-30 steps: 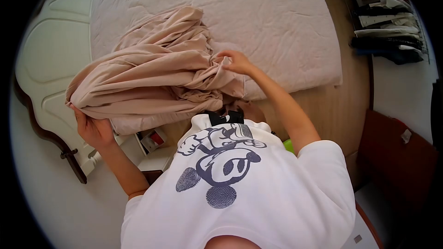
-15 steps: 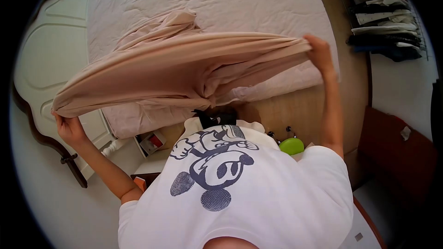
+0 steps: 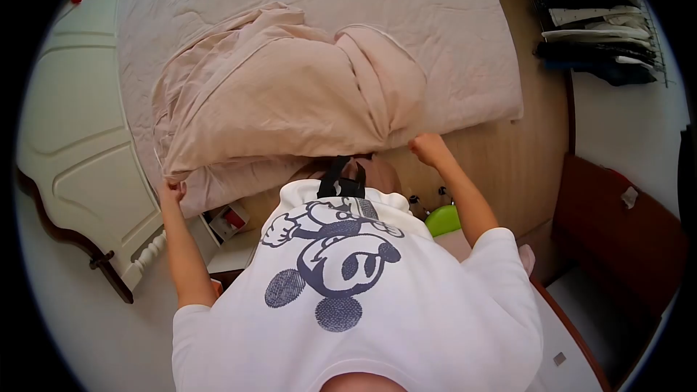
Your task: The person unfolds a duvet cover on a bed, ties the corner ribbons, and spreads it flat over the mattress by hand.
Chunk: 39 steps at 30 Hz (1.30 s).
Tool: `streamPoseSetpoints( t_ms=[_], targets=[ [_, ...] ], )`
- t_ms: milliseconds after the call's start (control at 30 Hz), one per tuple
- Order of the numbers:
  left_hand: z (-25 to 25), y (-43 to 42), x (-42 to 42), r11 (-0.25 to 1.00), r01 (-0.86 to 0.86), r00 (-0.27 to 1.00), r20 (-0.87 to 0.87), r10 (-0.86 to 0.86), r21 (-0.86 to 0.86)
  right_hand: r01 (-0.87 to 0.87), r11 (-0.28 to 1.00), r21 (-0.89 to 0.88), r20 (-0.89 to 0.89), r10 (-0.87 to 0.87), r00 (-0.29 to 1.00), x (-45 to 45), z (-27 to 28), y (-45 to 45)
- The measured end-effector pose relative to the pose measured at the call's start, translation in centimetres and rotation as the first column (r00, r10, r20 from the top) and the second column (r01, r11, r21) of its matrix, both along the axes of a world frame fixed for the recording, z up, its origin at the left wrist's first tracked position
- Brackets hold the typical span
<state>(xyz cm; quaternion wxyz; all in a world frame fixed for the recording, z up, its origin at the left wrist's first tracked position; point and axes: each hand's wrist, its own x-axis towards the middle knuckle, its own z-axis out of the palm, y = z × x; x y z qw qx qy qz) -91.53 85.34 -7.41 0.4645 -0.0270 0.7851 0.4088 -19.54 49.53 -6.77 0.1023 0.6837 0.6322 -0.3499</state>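
Note:
A pale pink duvet cover lies bunched and puffed up over the near side of the bed, with loose folds behind it. At its lower left corner, my left hand is closed on the edge of the fabric. My right hand is closed in a fist by the cover's lower right side, where folds run together toward the fingers. The exact spot of that grip is too small to see clearly.
The bed has a quilted pink surface and a cream headboard at left. Hanging clothes are at upper right. A green round seat stands close by my right arm, and a dark red panel is farther right.
Both hands have come closer together, the right one moving left and down. The duvet cover, earlier stretched wide in the air, has dropped onto the bed in a puffed heap.

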Motion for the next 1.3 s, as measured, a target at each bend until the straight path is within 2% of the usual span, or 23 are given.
streamPoseSetpoints(
  t_ms=[67, 100, 167, 233, 300, 367, 433, 500, 600, 667, 700, 800, 867, 900, 933, 1000, 1033, 1100, 1167, 1267, 1300],
  targets=[
    [-4.8, -2.3, -1.7, 0.989, -0.039, 0.997, -0.074, 0.029, -0.14, 0.187, 0.981, 0.059, -0.129, -0.178, 0.976, -1.4, -0.7, 0.0],
    [-5.2, -2.7, -0.7, 0.989, 0.062, 0.994, -0.085, -0.074, -0.134, 0.279, 0.956, 0.084, -0.192, -0.26, 0.946, -2.0, -1.0, 0.4],
    [-5.5, -4.4, 4.3, 0.956, 0.264, 0.954, -0.11, -0.278, -0.124, 0.324, 0.942, 0.086, -0.258, -0.293, 0.921, -2.1, -3.4, 2.0],
    [-4.1, -4.5, 11.7, 0.868, 0.472, 0.855, -0.158, -0.493, -0.157, 0.349, 0.93, 0.111, -0.288, -0.306, 0.907, -2.5, -4.4, 4.2],
    [-2.5, -4.6, 18.4, 0.703, 0.708, 0.686, -0.18, -0.705, -0.057, 0.353, 0.92, 0.169, -0.279, -0.299, 0.913, -3.5, -3.6, 7.9],
    [-2.2, -4.1, 24.2, 0.514, 0.858, 0.495, -0.256, -0.83, -0.008, 0.357, 0.915, 0.189, -0.268, -0.301, 0.915, -4.1, -6.4, 11.8],
    [-2.2, -3.9, 28.7, 0.273, 0.961, 0.275, -0.294, -0.915, 0.046, 0.379, 0.876, 0.299, -0.242, -0.315, 0.918, -5.0, -7.7, 16.3],
    [-2.9, -3.8, 32.6, 0.032, 0.995, 0.068, -0.392, -0.918, 0.098, 0.469, 0.8, 0.375, -0.255, -0.397, 0.882, -5.7, -7.9, 21.3],
    [-1.9, -4.4, 38.6, -0.064, 0.988, -0.009, -0.349, -0.937, 0.144, 0.416, 0.728, 0.545, -0.119, -0.424, 0.898, -6.5, -10.3, 27.0],
    [-2.7, -4.9, 41.4, -0.04, 0.981, 0.02, -0.305, -0.952, 0.188, 0.37, 0.69, 0.623, -0.047, -0.438, 0.898, -7.4, -11.3, 28.8],
    [-3.0, -5.0, 42.7, -0.028, 0.977, 0.034, -0.284, -0.958, 0.21, 0.358, 0.728, 0.584, -0.08, -0.388, 0.918, -7.7, -12.4, 29.1],
    [-3.1, -5.2, 46.1, 0.129, 0.977, 0.156, -0.155, -0.976, 0.172, 0.297, 0.856, 0.424, -0.198, -0.232, 0.952, -8.8, -14.6, 28.3],
    [-2.9, -4.9, 47.8, 0.223, 0.974, 0.225, -0.041, -0.973, 0.047, 0.21, 0.942, 0.261, -0.303, -0.127, 0.945, -10.7, -13.0, 25.9],
    [-2.9, -4.7, 48.1, 0.264, 0.964, 0.264, 0.01, -0.964, -0.017, 0.284, 0.918, 0.279, -0.39, -0.162, 0.907, -12.5, -12.7, 24.0],
    [-4.1, -4.9, 48.0, 0.178, 0.984, 0.176, -0.154, -0.972, 0.001, 0.358, 0.888, 0.29, -0.475, -0.191, 0.859, -13.6, -12.5, 22.8],
    [-7.3, -5.1, 47.7, 0.0, 1.0, -0.003, -0.471, -0.882, -0.006, 0.556, 0.776, 0.298, -0.51, -0.363, 0.78, -12.4, -12.7, 23.3],
    [-7.5, -4.9, 47.7, -0.005, 1.0, -0.001, -0.453, -0.891, 0.007, 0.649, 0.703, 0.29, -0.534, -0.444, 0.719, -12.1, -12.4, 23.5],
    [-8.0, -4.2, 48.0, -0.022, 0.999, -0.003, -0.425, -0.905, 0.04, 0.667, 0.618, 0.415, -0.353, -0.566, 0.745, -9.5, -13.0, 26.7],
    [-7.8, -3.5, 48.3, -0.014, 0.999, 0.007, -0.387, -0.922, 0.052, 0.503, 0.522, 0.689, -0.164, -0.564, 0.81, -7.3, -15.0, 29.3],
    [-8.9, -3.1, 48.5, 0.026, 0.998, 0.042, -0.273, -0.961, 0.065, 0.406, 0.67, 0.622, -0.038, -0.492, 0.87, -5.6, -15.1, 30.2],
    [-8.8, -3.0, 48.7, 0.046, 0.997, 0.06, -0.224, -0.973, 0.068, 0.383, 0.735, 0.56, -0.07, -0.419, 0.905, -5.8, -15.2, 29.9]
  ],
)
